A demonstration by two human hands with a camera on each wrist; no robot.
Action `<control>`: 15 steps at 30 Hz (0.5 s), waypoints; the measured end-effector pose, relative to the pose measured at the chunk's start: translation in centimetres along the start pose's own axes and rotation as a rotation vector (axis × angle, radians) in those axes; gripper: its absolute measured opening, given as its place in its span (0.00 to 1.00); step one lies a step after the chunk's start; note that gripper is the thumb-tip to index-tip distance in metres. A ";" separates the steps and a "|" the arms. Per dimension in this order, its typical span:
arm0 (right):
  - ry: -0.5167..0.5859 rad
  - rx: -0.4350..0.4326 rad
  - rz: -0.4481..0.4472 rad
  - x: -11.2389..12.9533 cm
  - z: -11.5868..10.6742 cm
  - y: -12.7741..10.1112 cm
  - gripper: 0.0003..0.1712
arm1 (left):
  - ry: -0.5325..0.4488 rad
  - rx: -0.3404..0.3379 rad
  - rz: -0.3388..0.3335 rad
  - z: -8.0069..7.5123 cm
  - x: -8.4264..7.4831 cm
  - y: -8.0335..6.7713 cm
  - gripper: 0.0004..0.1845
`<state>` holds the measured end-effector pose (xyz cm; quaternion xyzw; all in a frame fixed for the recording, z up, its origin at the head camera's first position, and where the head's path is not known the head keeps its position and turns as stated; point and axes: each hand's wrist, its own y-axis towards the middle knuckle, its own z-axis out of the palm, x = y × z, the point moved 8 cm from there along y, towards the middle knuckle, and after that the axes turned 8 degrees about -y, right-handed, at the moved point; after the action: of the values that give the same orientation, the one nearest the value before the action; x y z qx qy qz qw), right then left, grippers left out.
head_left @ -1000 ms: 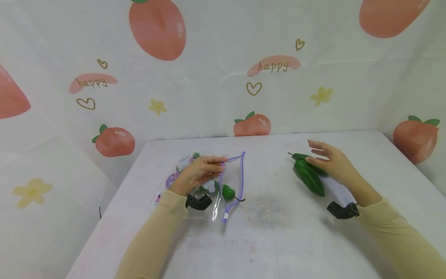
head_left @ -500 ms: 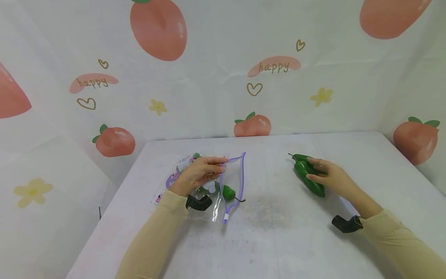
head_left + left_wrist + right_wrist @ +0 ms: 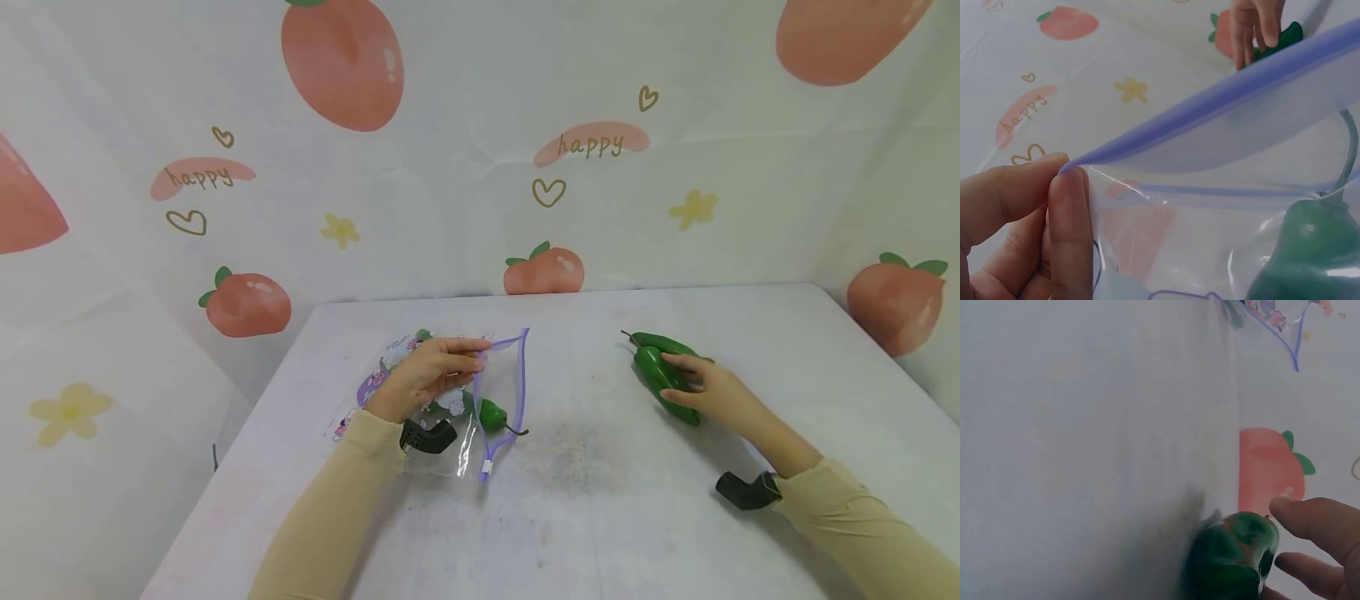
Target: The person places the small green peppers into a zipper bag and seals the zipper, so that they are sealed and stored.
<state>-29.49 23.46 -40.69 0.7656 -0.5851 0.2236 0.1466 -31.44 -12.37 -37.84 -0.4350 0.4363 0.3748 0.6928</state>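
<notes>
On the worktop (image 3: 600, 500), I held the zip bag (image 3: 450, 392) open: my left hand (image 3: 427, 375) pinched its limp, slippery rim. One green pepper (image 3: 491, 414) lay inside. My right hand (image 3: 708, 392) curled around the nearer pepper (image 3: 663, 382), judged light, rigid, best gripped mid-body.
</notes>
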 end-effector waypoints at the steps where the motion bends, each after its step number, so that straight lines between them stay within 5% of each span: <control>1: -0.002 0.003 0.005 0.0 0.0 0.0 0.41 | -0.001 0.000 0.001 0.0 0.0 0.0 0.23; 15: -0.064 0.025 0.065 -0.1 0.1 0.1 0.42 | -0.003 -0.003 0.008 -0.1 -0.1 0.1 0.23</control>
<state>-29.62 23.47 -40.85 0.7547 -0.6111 0.2112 0.1109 -31.63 -12.49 -37.80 -0.4338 0.4361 0.3788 0.6914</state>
